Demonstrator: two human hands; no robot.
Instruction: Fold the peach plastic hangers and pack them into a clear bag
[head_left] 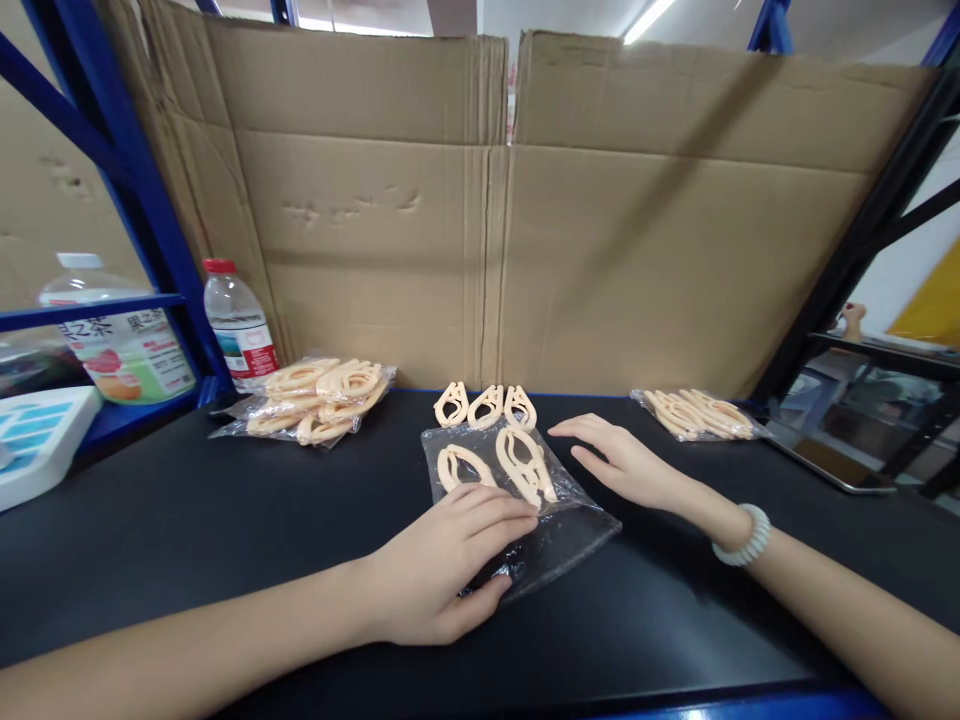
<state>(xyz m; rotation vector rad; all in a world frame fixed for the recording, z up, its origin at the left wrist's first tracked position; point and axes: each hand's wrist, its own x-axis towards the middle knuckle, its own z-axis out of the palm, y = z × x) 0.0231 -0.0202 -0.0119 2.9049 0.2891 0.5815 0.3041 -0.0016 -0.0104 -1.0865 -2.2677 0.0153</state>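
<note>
A clear plastic bag (559, 565) lies flat in the middle of the black table. Two cream plastic folding hangers are inside it, a left one (448, 462) partly hidden by my hand and a right one (517, 462) in fuller view. My left hand (461, 555) rests across the bag and the lower end of the left hanger, fingers stretched out and thumb apart. Just right of the bag is my right hand (619, 462), holding nothing, its fingers extended towards the right hanger. Beyond the bag, three loose cream pieces (486, 407) stand in a row.
Several bagged hangers (319, 398) are piled at the back left, beside a red-capped bottle (238, 325). Another bagged set (697, 413) lies at the back right, near a flat, dark-edged device (832, 468). Cardboard (360, 230) walls the rear; blue posts (139, 190) frame the left.
</note>
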